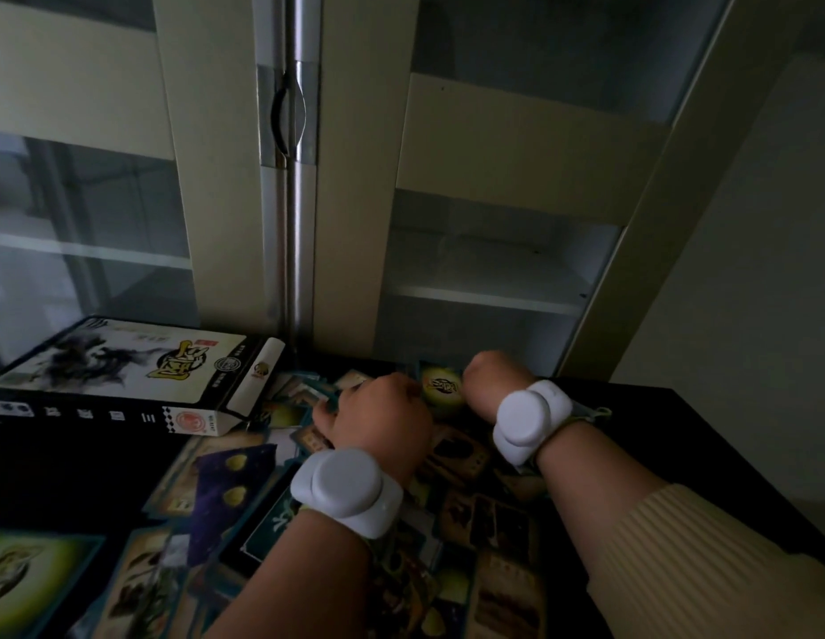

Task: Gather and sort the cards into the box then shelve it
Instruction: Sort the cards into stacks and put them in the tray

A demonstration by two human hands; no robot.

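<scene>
A: What does the surface look like, and the room around it?

B: A dark counter (641, 408) runs from 9 o'clock across to 3 o'clock, strewn with cards (235, 491) that overlap in a loose heap from the centre down to 6 o'clock. Behind it, from 10 to 1 o'clock, stands a pale cabinet (355, 177) with glass doors and a curved metal handle (288, 115) at 12 o'clock; bare shelves show through the glass. A plain wall (747, 269) fills 2 o'clock. The light is dim.

A: And the box?

B: The box (125, 366) lies flat on the counter at 9 o'clock, touching the edge of the card heap, its end flap at the right standing open.

A: Any writing?

B: Its lid bears an ink-wash picture and a large yellow Chinese logo; the black side carries white characters and a red round seal, too small to read. A round green card back (440, 385) at the centre shows the same logo.

A: The hands?

B: The left hand (378, 417) is curled, its grip closed on cards at its left edge. The right hand (489, 380) bends down at the wrist just right of the round card; I cannot tell its grip, as the fingers are hidden. Each wrist wears a white tracker (346, 491), and the right arm has a cream ribbed sleeve (705, 560).
</scene>
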